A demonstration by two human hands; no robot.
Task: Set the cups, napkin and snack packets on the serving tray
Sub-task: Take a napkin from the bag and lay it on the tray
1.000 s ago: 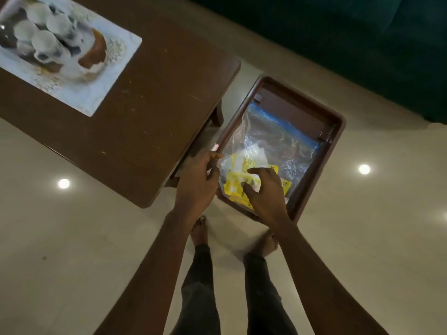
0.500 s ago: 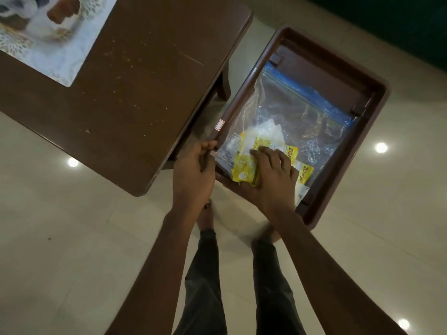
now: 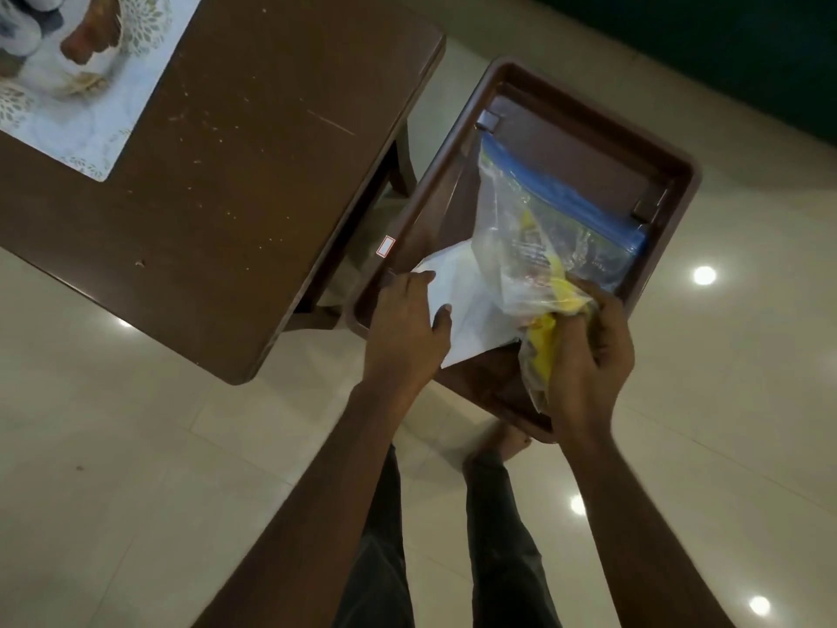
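- left hand (image 3: pixel 407 330): grips the near left rim of the serving tray (image 3: pixel 672 206), thumb pressed flat on the napkin (image 3: pixel 471 301).
- right hand (image 3: pixel 589 355): fingers curled tight, bunching the clear zip bag (image 3: pixel 534 228) and the yellow snack packets (image 3: pixel 543 353) inside it.
- napkin: lying in the tray, partly under the bag.
- tray: held just beside my table (image 3: pixel 253 174).
- placemat (image 3: pixel 90 124): on the table's far left.

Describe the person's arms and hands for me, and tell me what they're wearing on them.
Both forearms are bare down to the lower edge of the frame, with no sleeve showing. The left hand and the right hand wear no gloves, and no ring, watch or bracelet is visible on either. Below the arms are dark trousers and bare feet.
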